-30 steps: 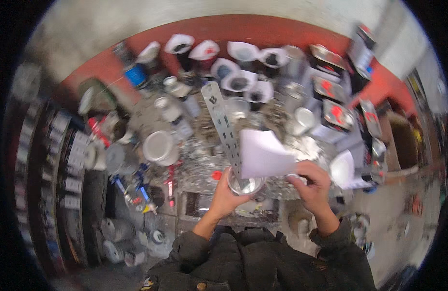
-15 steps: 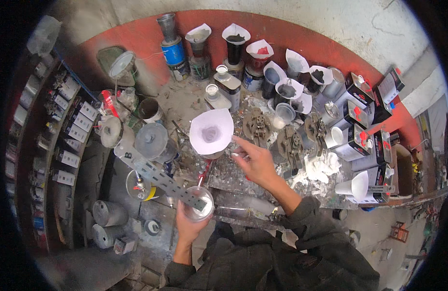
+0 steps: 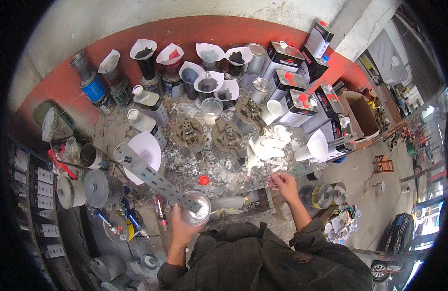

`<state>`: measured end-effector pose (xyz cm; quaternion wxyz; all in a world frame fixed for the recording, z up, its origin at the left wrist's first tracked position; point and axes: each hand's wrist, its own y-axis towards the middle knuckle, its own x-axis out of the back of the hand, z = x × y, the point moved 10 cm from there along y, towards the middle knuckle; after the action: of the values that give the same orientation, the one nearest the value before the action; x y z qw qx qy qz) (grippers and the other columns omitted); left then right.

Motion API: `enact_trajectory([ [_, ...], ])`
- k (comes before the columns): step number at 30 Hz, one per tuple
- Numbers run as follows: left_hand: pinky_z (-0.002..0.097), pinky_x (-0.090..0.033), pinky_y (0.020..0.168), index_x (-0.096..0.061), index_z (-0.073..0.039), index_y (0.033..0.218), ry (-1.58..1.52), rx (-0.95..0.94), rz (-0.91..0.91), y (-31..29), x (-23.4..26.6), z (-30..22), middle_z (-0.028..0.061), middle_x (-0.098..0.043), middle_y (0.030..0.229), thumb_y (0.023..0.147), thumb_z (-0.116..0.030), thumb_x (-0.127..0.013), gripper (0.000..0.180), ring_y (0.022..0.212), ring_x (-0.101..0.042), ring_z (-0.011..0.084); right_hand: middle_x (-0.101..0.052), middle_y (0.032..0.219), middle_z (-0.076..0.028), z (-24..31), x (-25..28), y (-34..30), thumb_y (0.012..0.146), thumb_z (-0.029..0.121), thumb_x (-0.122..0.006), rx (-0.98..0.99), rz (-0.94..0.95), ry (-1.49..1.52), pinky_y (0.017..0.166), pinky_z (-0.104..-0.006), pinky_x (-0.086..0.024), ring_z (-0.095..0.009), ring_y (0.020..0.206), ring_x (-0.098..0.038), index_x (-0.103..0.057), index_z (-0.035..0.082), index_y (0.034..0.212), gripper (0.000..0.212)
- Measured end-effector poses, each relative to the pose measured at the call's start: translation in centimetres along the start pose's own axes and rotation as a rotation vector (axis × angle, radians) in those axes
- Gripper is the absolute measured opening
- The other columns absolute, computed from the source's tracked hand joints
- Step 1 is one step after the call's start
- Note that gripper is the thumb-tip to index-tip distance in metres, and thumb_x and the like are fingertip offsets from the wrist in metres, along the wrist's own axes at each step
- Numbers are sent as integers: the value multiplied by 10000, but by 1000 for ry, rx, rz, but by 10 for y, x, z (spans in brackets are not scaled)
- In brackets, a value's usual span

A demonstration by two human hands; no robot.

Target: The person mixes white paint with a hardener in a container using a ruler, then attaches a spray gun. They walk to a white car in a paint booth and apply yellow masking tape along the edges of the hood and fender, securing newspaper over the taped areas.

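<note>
In my left hand point(image 3: 181, 229) is a clear plastic cup point(image 3: 208, 213) with whitish liquid in it. A flat perforated metal stick point(image 3: 158, 180) leans out of the cup toward the far left. Behind the stick, a white paper strainer point(image 3: 147, 148) stands open end up, partly hidden by it. My right hand point(image 3: 286, 187) is by the bench's front edge, thumb and fingertips drawn together. Whether anything small is between them I cannot make out. Crumpled white rags point(image 3: 270, 143) lie beyond that hand, and a red cap point(image 3: 203, 180) lies between my hands.
Paper strainers in dark cups point(image 3: 208, 83) line the back. Metal clamp-like tools point(image 3: 189, 134) sit mid-bench. Rectangular cans point(image 3: 300, 109) and a white cup point(image 3: 313, 147) stand right. Spray guns point(image 3: 132, 217) hang left, near a lidded container point(image 3: 102, 187). Round tins point(image 3: 322, 195) are on the floor.
My view has swung to the right. My right hand has left the paper strainer and moved right, its fingers now drawn together. My left hand still holds the cup with the stick.
</note>
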<state>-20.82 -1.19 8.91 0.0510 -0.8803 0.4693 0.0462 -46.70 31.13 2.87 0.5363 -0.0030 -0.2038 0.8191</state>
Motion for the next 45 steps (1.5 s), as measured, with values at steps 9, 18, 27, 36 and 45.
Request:
enact_trajectory([
  [9,402,-427,1084,-443,-11,1399,145,-123,-116,-12,-2,-13,115,-567,1317,636,-87,-923,905,1248,-554,249,-716,1166,-162,78,-173,31,1040,406,-575,278,422,-112,904,-335,-523,-210,1075,-666,-657,-64,1250,521],
  [18,397,-420,1083,-461,-15,1388,53,-12,-253,-65,19,-14,111,-568,1322,628,-60,-911,885,1243,-554,248,-680,833,-129,57,-294,127,930,689,-570,223,352,-63,758,-356,-485,-202,782,-623,-676,-31,934,728],
  [27,405,-416,1097,-406,-15,1422,27,-19,-277,-78,29,-21,114,-572,1313,656,-39,-894,908,1253,-547,248,-498,627,10,150,-270,67,968,725,-453,-213,374,539,542,-297,-423,-132,571,-499,-548,113,828,635],
  [36,388,-431,1070,-458,-6,1372,0,-55,-199,-59,27,-21,108,-582,1281,651,-61,-888,841,1220,-566,245,-569,760,-39,176,-265,18,972,766,-365,-354,637,795,687,-356,-527,-198,704,-574,-572,79,936,718],
  [45,387,-423,1070,-482,-5,1361,-54,-50,-166,-63,23,-13,108,-580,1284,653,-101,-894,825,1228,-559,242,-634,959,-123,178,-268,-8,981,774,-261,-361,937,962,907,-420,-528,-273,904,-626,-585,-41,1077,882],
])
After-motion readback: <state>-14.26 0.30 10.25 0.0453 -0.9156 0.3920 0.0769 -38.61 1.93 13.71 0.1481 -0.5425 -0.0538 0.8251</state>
